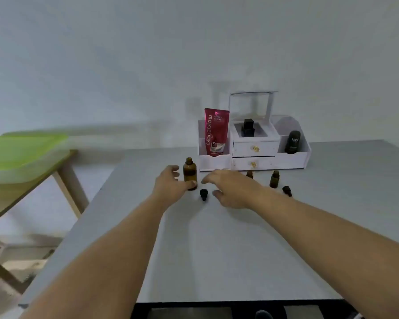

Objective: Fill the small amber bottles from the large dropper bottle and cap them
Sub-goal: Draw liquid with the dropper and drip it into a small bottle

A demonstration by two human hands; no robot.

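Note:
The large amber bottle stands upright and uncapped on the grey table. My left hand curls around its left side, thumb touching its base. Its black dropper cap lies on the table just in front. My right hand hovers open to the right of the cap, fingers spread, holding nothing. One small amber bottle stands uncapped further right; another small amber bottle peeks out behind my right hand. A small dark cap lies near the right one.
A white drawer organiser stands at the back of the table, holding a red tube, a black square bottle and a black round bottle. A wooden table with a green lid stands to the left.

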